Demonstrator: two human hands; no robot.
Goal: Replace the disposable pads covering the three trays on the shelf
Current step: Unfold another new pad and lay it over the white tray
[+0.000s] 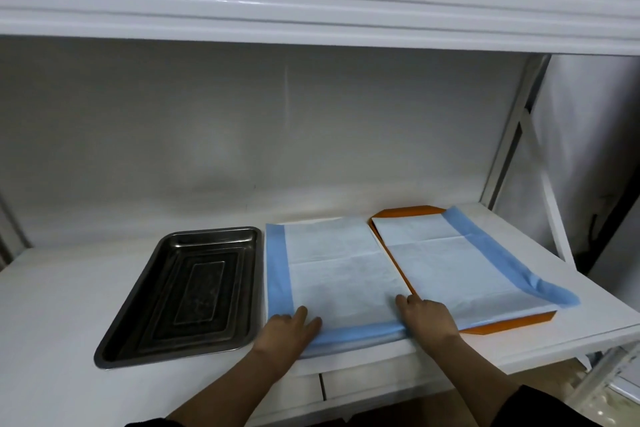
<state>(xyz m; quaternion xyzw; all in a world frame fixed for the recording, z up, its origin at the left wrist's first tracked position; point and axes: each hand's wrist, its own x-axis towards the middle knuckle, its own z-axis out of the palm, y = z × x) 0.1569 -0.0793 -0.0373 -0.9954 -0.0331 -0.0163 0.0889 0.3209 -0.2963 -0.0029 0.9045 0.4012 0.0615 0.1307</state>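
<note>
Pressing down on the near corners of the middle pad (332,270), the left hand (289,326) and right hand (427,321) lie flat with fingers extended, gripping nothing, the pad covering its tray on the shelf (52,305). Its right edge meets the right pad (460,270) on the orange tray (512,321), so a sideways tug could drag both askew. Open room lies left, beyond the bare metal tray (183,295).
</note>
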